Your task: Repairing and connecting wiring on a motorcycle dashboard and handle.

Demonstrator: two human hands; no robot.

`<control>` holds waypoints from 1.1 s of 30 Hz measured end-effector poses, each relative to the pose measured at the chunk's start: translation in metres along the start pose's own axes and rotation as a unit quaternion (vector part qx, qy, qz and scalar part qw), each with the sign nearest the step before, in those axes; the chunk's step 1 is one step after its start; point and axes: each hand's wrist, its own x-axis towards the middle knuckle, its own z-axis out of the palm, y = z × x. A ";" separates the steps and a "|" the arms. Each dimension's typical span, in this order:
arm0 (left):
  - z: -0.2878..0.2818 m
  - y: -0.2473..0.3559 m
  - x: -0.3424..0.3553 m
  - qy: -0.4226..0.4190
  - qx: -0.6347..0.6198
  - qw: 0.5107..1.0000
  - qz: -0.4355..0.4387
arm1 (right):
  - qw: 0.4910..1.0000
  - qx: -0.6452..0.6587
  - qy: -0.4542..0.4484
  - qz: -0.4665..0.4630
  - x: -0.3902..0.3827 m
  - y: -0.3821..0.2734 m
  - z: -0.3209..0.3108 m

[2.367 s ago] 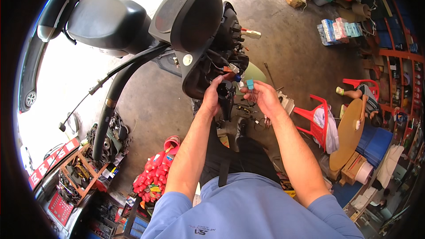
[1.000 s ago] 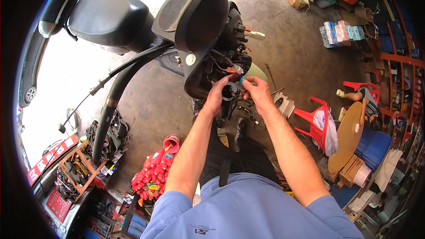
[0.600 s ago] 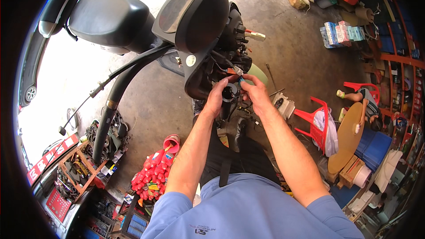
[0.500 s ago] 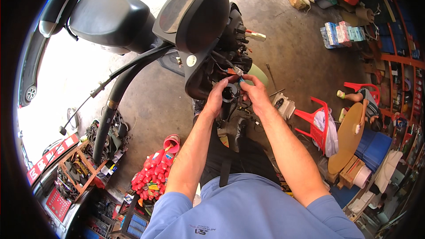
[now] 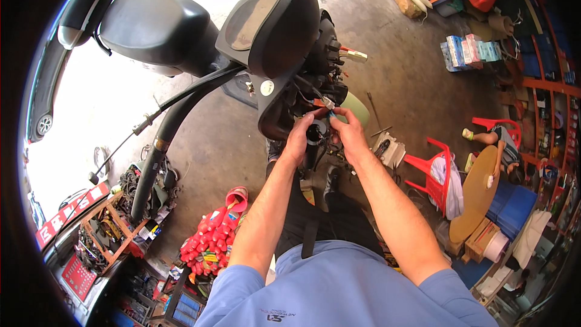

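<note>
The stripped front of a black scooter [image 5: 284, 30] stands before me, its wiring exposed. A white plug-type wire connector [image 5: 328, 102] sticks up between my fingertips, with a small blue part just below it. My left hand [image 5: 298, 139] is closed, its fingertips pinching the connector from the left. From the right, my right hand [image 5: 351, 134] pinches at the same spot, thumb and finger on the blue part. Below and between the hands is a dark round tube end [image 5: 316, 133] with loose wires beside it. The fingertips partly hide the connector's lower end.
A black handlebar [image 5: 158, 145] with cable crosses on the left. Red-wrapped items [image 5: 209, 236] are piled at lower left. On the right are a red plastic chair [image 5: 439, 175], a round table [image 5: 475, 194] with a person's arm on it, and stacked boxes [image 5: 469, 49].
The whole view has shifted slightly, so the scooter sits a little lower and farther right. Both hands stay at the connector, with only small finger movement.
</note>
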 end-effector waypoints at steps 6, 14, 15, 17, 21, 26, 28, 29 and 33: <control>0.002 -0.002 0.001 -0.008 0.001 1.000 0.006 | 0.999 0.042 -0.018 0.014 0.001 0.005 -0.007; -0.009 -0.012 0.009 0.002 0.036 0.999 0.029 | 1.000 0.017 0.010 -0.004 0.004 0.006 -0.006; -0.009 -0.012 0.009 -0.003 0.037 0.999 0.031 | 1.000 0.017 0.011 -0.004 0.004 0.006 -0.006; -0.009 -0.012 0.009 -0.008 0.039 0.999 0.033 | 1.000 0.008 0.019 -0.008 0.004 0.005 -0.005; -0.006 -0.008 0.007 -0.012 0.038 0.999 0.025 | 1.000 0.007 0.015 0.002 0.003 0.004 -0.003; 0.002 -0.001 0.001 -0.006 0.013 1.000 0.013 | 0.999 0.028 0.025 0.013 0.002 0.004 0.002; -0.004 -0.002 0.001 -0.018 0.032 0.999 0.021 | 0.999 0.030 0.027 0.009 -0.001 0.003 0.007; -0.003 -0.002 0.001 -0.019 0.032 0.999 0.021 | 0.999 0.032 0.032 0.004 0.000 0.003 0.007; -0.003 -0.004 0.001 -0.015 0.029 0.999 0.023 | 0.999 0.014 0.038 -0.002 0.001 0.005 0.009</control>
